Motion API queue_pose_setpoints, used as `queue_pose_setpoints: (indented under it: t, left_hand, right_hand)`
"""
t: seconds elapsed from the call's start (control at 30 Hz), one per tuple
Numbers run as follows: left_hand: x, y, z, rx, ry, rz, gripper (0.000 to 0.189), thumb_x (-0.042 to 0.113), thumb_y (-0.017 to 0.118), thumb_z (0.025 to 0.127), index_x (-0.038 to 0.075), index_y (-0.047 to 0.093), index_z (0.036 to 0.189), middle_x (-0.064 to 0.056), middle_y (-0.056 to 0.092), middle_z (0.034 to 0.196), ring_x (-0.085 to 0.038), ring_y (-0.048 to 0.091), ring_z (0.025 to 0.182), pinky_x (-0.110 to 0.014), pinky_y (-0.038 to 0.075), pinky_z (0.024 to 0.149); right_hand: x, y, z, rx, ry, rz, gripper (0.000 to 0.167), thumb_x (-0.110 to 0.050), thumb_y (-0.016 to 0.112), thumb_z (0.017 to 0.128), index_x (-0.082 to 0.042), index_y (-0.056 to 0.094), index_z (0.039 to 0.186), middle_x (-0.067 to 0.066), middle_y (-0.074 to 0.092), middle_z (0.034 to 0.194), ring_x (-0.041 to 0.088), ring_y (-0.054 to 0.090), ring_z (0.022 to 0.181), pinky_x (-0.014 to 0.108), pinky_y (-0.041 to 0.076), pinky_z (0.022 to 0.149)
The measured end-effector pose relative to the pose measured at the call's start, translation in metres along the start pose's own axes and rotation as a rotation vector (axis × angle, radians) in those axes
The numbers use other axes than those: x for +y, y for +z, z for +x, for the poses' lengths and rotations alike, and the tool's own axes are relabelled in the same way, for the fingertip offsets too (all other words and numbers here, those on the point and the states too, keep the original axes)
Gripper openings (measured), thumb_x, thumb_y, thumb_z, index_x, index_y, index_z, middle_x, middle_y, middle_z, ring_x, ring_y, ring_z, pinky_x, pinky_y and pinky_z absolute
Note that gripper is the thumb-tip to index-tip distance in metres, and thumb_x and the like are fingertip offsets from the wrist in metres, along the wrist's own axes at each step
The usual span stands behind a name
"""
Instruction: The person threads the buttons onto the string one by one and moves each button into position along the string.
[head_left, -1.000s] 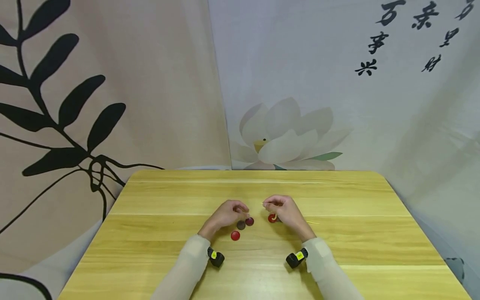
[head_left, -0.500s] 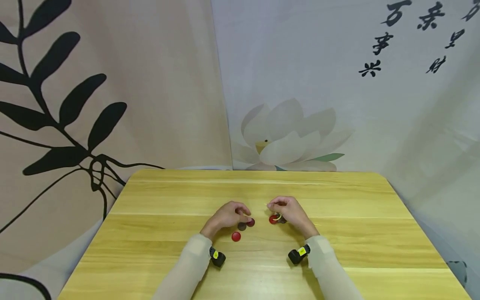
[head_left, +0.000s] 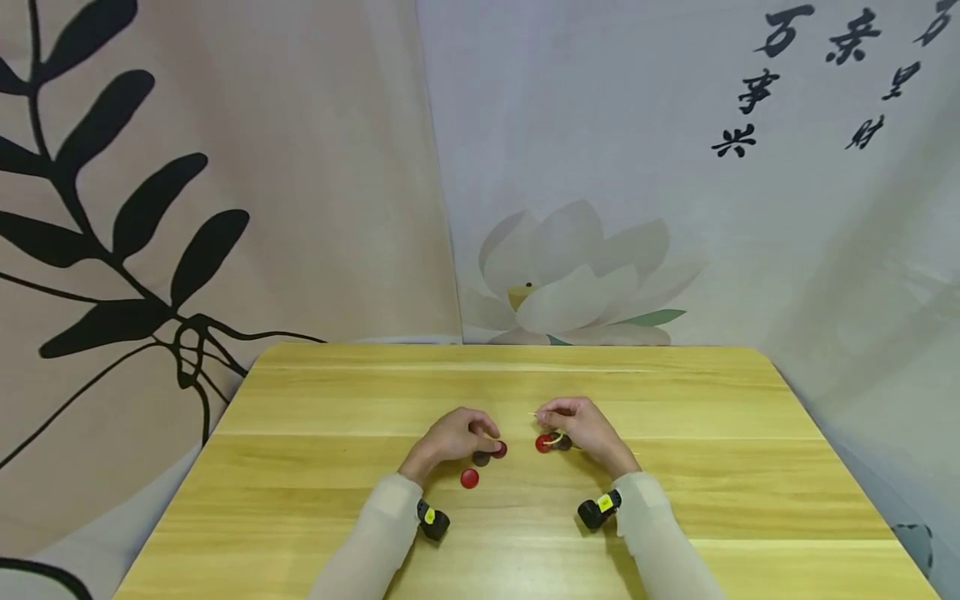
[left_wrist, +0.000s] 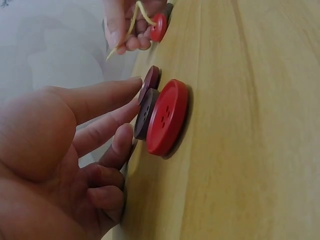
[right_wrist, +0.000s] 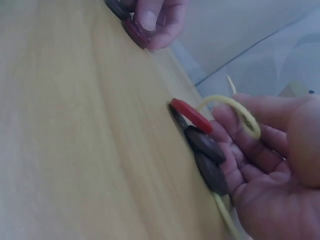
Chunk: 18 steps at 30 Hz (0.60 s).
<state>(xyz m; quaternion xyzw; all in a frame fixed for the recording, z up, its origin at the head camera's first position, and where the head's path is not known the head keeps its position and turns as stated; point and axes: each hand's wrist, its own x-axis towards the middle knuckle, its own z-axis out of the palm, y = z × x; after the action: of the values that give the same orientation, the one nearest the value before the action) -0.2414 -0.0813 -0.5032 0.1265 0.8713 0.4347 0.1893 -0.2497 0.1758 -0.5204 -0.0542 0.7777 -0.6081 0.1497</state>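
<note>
The left hand [head_left: 453, 435] pinches the rim of a flat, round maroon button [left_wrist: 148, 82]; beyond and right of that button, apart from it, the right hand [head_left: 585, 427] pinches a thin yellow cord [right_wrist: 225, 99], 1 tip pointing leftward.

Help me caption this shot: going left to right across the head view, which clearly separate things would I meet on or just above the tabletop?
Left wrist camera → loose bright red button → maroon button → threaded red button → right wrist camera.
</note>
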Motion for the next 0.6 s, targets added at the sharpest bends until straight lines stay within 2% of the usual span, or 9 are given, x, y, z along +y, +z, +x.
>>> queue_pose_setpoints:
  t: [0.33, 0.6]
  left_hand:
    - [0.0023, 0.0008, 0.0002, -0.006, -0.016, 0.018, 0.013, 0.026, 0.081, 0.082, 0.019, 0.073, 0.089, 0.001, 0.054, 0.072, -0.015, 0.046, 0.066, -0.030, 0.035, 0.061]
    - [0.0013, 0.0025, 0.0011, 0.004, -0.022, 0.032, 0.010, 0.025, 0.081, 0.082, 0.020, 0.073, 0.086, 0.003, 0.051, 0.068, -0.015, 0.045, 0.063, -0.029, 0.034, 0.058]
  right_hand:
    - [0.0006, -0.0023, 0.0015, -0.001, 0.016, 0.024, 0.021, -0.016, 0.065, 0.096, 0.000, 0.072, 0.107, 0.011, 0.072, 0.100, 0.021, 0.065, 0.092, 0.032, 0.052, 0.081]
    - [0.0014, -0.0038, 0.0035, -0.010, 0.013, 0.060, 0.019, -0.011, 0.065, 0.095, 0.002, 0.071, 0.107, 0.010, 0.072, 0.099, 0.020, 0.065, 0.091, 0.033, 0.052, 0.083]
